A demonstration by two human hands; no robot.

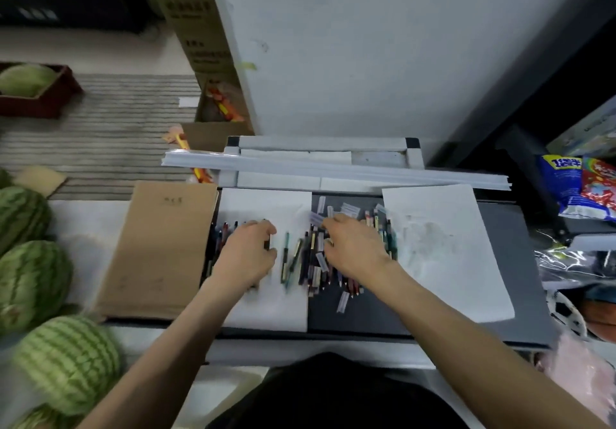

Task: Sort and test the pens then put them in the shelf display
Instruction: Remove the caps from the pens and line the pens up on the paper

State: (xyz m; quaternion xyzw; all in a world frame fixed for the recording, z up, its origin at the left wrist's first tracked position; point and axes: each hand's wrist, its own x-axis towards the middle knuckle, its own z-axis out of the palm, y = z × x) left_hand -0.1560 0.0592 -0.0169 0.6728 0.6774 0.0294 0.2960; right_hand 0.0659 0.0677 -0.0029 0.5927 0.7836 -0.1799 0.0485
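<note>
The pile of pens lay on a flat board. Just left of the pile, partly under it, lay a sheet of paper. Further left was a cardboard flap, then watermelons. Right of the pile lay a second sheet. Behind the pile ran long strips, and snack bags sat behind and to its right.

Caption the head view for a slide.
Left hand pinches a pen; right hand reaches into the pen pile on a dark table beside watermelons.
</note>
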